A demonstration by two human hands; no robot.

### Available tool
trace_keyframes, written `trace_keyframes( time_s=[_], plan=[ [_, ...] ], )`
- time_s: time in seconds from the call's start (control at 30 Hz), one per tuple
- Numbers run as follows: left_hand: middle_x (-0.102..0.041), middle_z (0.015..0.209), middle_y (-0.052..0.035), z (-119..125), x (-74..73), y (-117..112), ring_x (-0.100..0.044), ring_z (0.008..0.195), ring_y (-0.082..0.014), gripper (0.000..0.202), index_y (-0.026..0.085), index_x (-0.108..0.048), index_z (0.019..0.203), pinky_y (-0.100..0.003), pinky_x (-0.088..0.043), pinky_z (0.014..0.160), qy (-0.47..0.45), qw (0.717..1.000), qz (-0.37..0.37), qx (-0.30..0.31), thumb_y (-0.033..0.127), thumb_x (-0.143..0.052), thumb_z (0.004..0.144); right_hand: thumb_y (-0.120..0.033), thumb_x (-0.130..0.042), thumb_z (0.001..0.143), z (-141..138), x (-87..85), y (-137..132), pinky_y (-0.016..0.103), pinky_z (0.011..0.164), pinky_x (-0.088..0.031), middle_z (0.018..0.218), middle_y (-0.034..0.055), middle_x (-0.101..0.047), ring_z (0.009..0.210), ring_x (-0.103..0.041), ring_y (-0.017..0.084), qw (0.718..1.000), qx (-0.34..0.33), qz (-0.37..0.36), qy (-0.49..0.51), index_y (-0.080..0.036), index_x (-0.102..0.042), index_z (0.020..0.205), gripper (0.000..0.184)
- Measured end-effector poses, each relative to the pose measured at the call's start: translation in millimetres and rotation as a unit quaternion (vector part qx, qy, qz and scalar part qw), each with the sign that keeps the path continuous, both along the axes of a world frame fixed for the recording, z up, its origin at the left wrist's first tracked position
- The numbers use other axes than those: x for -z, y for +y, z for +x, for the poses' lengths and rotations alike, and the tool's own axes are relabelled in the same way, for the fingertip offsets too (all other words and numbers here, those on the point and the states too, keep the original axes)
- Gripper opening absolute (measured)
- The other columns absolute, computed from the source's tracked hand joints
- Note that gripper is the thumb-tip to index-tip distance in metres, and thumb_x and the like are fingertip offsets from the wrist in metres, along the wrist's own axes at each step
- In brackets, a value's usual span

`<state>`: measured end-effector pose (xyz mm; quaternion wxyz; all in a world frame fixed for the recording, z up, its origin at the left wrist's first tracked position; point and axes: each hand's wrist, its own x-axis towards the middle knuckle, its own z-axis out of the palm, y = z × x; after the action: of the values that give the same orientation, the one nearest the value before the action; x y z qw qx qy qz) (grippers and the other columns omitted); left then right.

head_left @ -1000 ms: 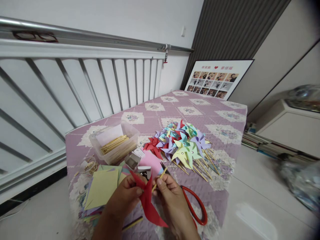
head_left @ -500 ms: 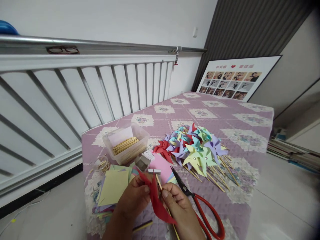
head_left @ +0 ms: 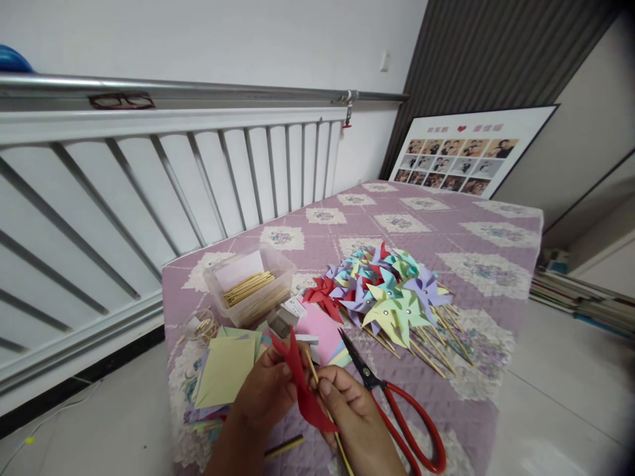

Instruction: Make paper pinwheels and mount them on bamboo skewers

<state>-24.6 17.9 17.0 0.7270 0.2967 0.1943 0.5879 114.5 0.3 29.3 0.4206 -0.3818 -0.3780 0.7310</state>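
Low in the view, my left hand (head_left: 265,390) pinches a red paper pinwheel (head_left: 302,387) from the left side. From the right, my right hand (head_left: 347,410) grips a thin wooden stick (head_left: 322,403) pressed against the back of the red pinwheel. Both hands hover over the near edge of a table covered by a purple quilted cloth (head_left: 446,231). Red-handled scissors (head_left: 397,410) lie just right of my right hand.
A heap of finished coloured pinwheels (head_left: 387,291) on sticks lies mid-table. A clear plastic box of sticks (head_left: 251,284) and stacked coloured paper squares (head_left: 223,370) sit to the left. A white slatted rail (head_left: 149,185) runs along the left; a photo board (head_left: 461,158) leans at the back.
The camera view swung left over the second. The stick in my right hand tilted more upright against the red pinwheel; both hands stay closed on them.
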Motion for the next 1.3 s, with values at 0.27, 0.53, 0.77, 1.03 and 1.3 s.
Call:
trace_keyframes(
  time_s=[0.27, 0.53, 0.77, 1.03, 1.3],
  plan=[
    [-0.052, 0.069, 0.0020, 1.1, 0.9, 0.9, -0.046, 0.057, -0.0073, 0.033, 0.015, -0.060, 0.067, -0.020, -0.034, 0.052, -0.008, 1.000, -0.001, -0.002, 0.039, -0.083, 0.064, -0.059, -0.070, 0.073, -4.3, 0.7, -2.2, 0.017, 0.040, -0.023, 0.055, -0.0075, -0.049, 0.043, -0.030, 0.004, 1.000, -0.012, 0.005, -0.001, -0.019, -0.057, 0.072, 0.042],
    [-0.050, 0.065, 0.0020, 1.9, -1.1, 0.6, -0.042, 0.055, -0.0073, 0.034, 0.014, -0.060, 0.064, -0.022, -0.032, 0.052, -0.014, 1.000, -0.001, 0.000, 0.039, -0.083, 0.063, -0.060, -0.071, 0.071, -7.9, -3.7, -1.8, 0.018, 0.041, -0.020, 0.049, -0.0106, -0.041, 0.041, -0.025, 0.004, 0.999, -0.019, 0.019, 0.018, -0.020, -0.054, 0.069, 0.044],
    [-0.049, 0.068, 0.0027, 1.3, 1.0, 0.9, -0.043, 0.057, -0.0075, 0.032, 0.015, -0.059, 0.066, -0.022, -0.032, 0.054, -0.031, 0.999, 0.003, -0.001, 0.036, -0.082, 0.064, -0.056, -0.075, 0.069, -11.8, -5.7, -1.3, 0.020, 0.047, -0.024, 0.052, -0.0091, -0.041, 0.047, -0.026, 0.006, 0.999, 0.001, 0.039, 0.015, -0.020, -0.054, 0.065, 0.042],
    [-0.050, 0.068, 0.0027, 1.5, -1.1, -0.2, -0.044, 0.059, -0.0078, 0.033, 0.016, -0.058, 0.065, -0.022, -0.032, 0.056, -0.032, 0.999, 0.007, -0.001, 0.037, -0.084, 0.063, -0.055, -0.075, 0.069, -11.6, -2.3, -0.4, 0.021, 0.052, -0.031, 0.057, -0.0062, -0.047, 0.053, -0.036, 0.008, 0.998, 0.011, 0.067, 0.006, -0.019, -0.056, 0.066, 0.042],
    [-0.049, 0.067, 0.0033, 1.1, -1.4, -0.3, -0.044, 0.057, -0.0076, 0.038, 0.016, -0.051, 0.061, -0.023, -0.030, 0.055, -0.037, 0.999, -0.009, -0.005, 0.034, -0.085, 0.061, -0.056, -0.073, 0.072, -13.6, 6.0, -5.3, 0.019, 0.039, -0.025, 0.051, -0.0094, -0.045, 0.039, -0.034, 0.005, 0.999, 0.005, 0.048, 0.021, -0.021, -0.056, 0.069, 0.039]
  ],
)
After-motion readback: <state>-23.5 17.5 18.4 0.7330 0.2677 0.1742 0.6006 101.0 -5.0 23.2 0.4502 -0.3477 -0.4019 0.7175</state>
